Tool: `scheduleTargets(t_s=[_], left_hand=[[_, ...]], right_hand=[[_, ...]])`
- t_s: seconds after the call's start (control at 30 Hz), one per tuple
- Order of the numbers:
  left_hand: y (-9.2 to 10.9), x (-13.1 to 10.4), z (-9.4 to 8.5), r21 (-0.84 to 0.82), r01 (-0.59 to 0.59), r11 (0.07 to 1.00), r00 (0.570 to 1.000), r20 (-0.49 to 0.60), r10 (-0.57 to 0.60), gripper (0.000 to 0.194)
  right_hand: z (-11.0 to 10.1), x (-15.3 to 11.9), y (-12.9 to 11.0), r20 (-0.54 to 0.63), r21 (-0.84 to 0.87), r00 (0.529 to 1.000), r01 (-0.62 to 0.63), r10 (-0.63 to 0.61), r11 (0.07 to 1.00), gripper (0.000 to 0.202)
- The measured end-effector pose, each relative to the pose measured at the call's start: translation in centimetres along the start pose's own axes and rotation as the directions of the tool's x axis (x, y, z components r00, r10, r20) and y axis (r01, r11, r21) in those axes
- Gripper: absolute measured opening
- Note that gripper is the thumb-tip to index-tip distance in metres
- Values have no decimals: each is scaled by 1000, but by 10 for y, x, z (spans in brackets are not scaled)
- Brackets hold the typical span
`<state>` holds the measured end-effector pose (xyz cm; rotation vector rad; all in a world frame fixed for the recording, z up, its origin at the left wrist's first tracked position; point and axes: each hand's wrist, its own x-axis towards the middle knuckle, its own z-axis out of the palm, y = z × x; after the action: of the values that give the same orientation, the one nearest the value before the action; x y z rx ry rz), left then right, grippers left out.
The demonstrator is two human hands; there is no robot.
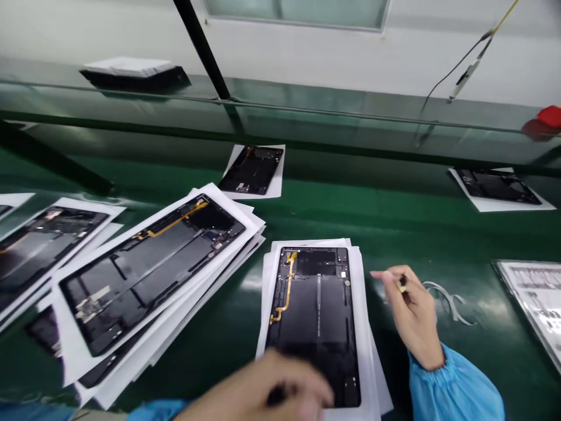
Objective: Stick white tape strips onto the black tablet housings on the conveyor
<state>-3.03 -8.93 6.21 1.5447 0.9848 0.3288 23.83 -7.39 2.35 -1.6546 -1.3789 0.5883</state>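
A black tablet back housing (313, 304) with an orange flex cable lies face up on stacked white sheets in front of me. My left hand (267, 389) is over its lower end, blurred by motion, and its grip is not readable. Just right of the sheets is my right hand (412, 310), raised above the green table, with thumb and index finger pinched together and the other fingers curled. A small yellowish bit shows between its fingers, too small to name. Curled white strips (453, 301) lie beside that hand.
On the left, a stack of tablet housings (162, 263) is interleaved with white sheets, with another housing (48, 240) beyond it. Single housings lie at the back (254, 169) and back right (497, 186). A clear-topped tray (532, 298) sits at right. A shelf (307, 108) spans the back.
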Motion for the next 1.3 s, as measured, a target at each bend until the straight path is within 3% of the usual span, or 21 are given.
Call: scheduleTargets(t_s=[0.07,0.17,0.23,0.3,0.4,0.53,0.77,1.3], left_hand=[[6,46,-7,165,-109,980,993,-34,116,23],[3,106,-5,366,-230,902,929,-193,315,34],[-4,130,1,414,-282,865,906,-182,383,33],[-11,139,6,421,-290,859,904,-175,391,22],[-16,138,8,411,-239,880,905,-235,356,13],[-16,132,4,416,-192,889,895,-297,332,9],[-19,122,3,448,-169,878,901,-290,322,10],[-25,120,2,484,-178,857,898,-277,343,9]], right_hand=[[2,-2,3,-13,97,1000,-5,6,995,42],[12,-5,10,86,205,996,-40,23,978,44],[19,-6,15,156,268,987,-80,38,960,34],[24,-5,19,198,325,978,-131,69,936,23],[27,-3,22,217,372,973,-162,84,914,16],[28,-1,22,161,310,986,-85,36,947,10],[31,-4,18,85,259,996,0,-23,966,9],[36,-1,23,60,253,998,-43,28,966,8]])
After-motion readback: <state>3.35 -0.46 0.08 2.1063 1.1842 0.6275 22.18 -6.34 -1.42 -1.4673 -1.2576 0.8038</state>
